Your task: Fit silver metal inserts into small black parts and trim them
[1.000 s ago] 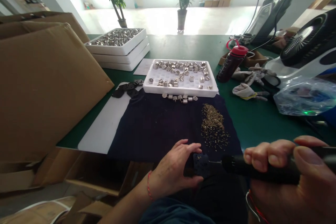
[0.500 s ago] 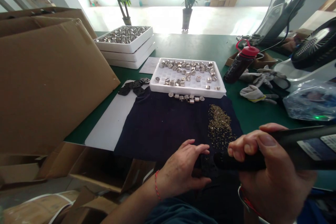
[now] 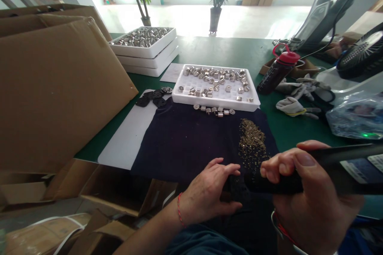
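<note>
My left hand point(image 3: 206, 193) grips a small black plate point(image 3: 236, 189) at the near edge of a dark cloth point(image 3: 185, 139). In my right hand point(image 3: 311, 199) is a black electric screwdriver point(image 3: 299, 179), held level with its tip against the plate. A heap of tiny brass screws point(image 3: 253, 143) lies on the cloth just beyond both hands. Farther off, a white tray point(image 3: 215, 99) carries several silver metal parts, with a short row of the same parts point(image 3: 214, 110) on the cloth in front of it. Several black plates point(image 3: 152, 97) lie at the cloth's far left corner.
A large cardboard sheet point(image 3: 56, 87) leans at the left. Stacked white trays point(image 3: 146, 53) of metal parts stand at the back left. A red-capped bottle point(image 3: 277, 73), work gloves point(image 3: 295, 97), a plastic bag point(image 3: 356, 115) and machines point(image 3: 362, 51) crowd the right of the green table point(image 3: 215, 50).
My right hand has swung the screwdriver left and up until its tip meets the plate. The view shifted a little; my left hand keeps its grip on the plate.
</note>
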Motion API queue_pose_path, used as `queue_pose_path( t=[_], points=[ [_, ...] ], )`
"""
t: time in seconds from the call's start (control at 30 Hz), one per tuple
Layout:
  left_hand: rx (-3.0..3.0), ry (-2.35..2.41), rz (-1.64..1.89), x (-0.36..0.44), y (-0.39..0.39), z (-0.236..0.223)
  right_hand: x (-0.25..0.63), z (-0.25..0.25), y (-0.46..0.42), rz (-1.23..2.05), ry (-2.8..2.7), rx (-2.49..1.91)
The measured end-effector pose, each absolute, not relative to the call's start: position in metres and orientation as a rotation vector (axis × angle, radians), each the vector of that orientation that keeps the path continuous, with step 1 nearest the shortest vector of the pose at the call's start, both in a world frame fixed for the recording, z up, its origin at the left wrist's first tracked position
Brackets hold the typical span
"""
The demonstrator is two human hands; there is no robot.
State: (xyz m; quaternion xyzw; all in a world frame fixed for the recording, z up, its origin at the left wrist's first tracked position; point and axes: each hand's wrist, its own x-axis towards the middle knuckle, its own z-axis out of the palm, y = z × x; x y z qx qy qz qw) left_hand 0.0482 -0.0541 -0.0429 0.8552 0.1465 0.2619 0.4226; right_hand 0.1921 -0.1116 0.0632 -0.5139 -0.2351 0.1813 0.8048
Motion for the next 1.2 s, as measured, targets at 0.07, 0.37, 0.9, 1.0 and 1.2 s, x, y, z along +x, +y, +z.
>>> queue_pose_path(
  t=[0.07, 0.37, 0.9, 1.0, 1.2],
  points=[
    [2.138, 0.356, 0.677, 0.049, -0.054, -0.043, 0.191, 0.062, -0.113, 0.372, -0.533, -1.097],
    [2.136, 0.379, 0.638, 0.050, -0.054, -0.044, 0.176, 0.062, -0.122, 0.253, -0.643, -1.094],
    [2.147, 0.350, 0.721, 0.051, -0.052, -0.048, 0.178, 0.060, -0.118, 0.322, -0.666, -1.110],
    [2.137, 0.363, 0.709, 0.051, -0.053, -0.047, 0.187, 0.061, -0.114, 0.374, -0.636, -1.123],
    [2.128, 0.368, 0.716, 0.051, -0.053, -0.048, 0.210, 0.061, -0.108, 0.613, -0.687, -1.007]
  ],
)
